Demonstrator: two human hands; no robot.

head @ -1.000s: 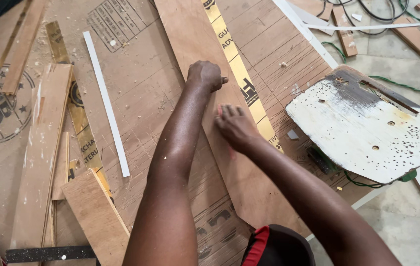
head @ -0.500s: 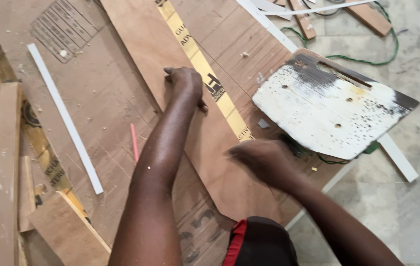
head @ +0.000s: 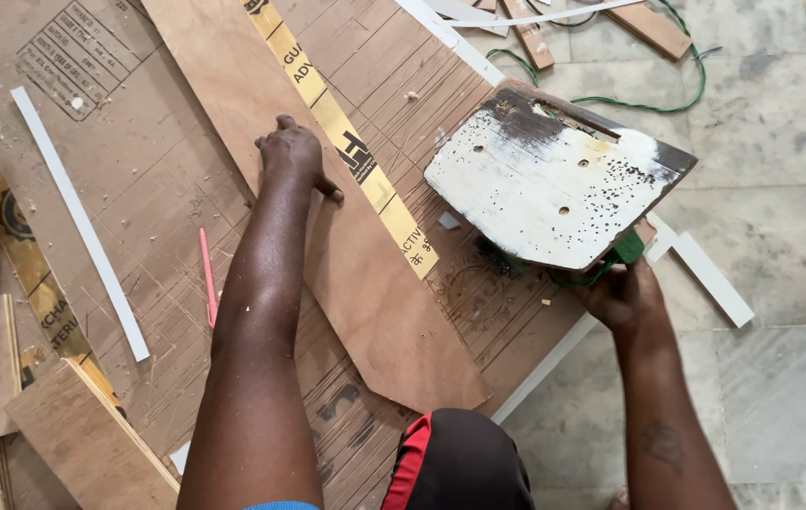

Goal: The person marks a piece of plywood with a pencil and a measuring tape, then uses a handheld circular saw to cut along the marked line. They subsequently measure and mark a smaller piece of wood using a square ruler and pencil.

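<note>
The plywood offcut [head: 327, 217], a long tapering piece with a yellow printed strip along it, lies flat on the large scored plywood sheet [head: 138, 189] that serves as the tabletop, running from 12 o'clock down to a point near 6 o'clock. The left hand [head: 291, 156] presses down on it at about 11 o'clock, fingers curled and knuckles up, holding nothing but pinning the piece. The right hand [head: 622, 293], at 3 o'clock, has its grip closed on the green handle of a power saw [head: 554, 189], whose white, paint-flecked base plate is tilted up toward the camera; a green cord [head: 686, 76] trails off toward 1 o'clock. A red pencil [head: 206, 274] lies just beside the left forearm. The step in hand looks like steadying the offcut while the saw is brought over. The next move likely calls for setting the base plate flat on the wood and keeping the pinning fingers well off the cut line.
</note>
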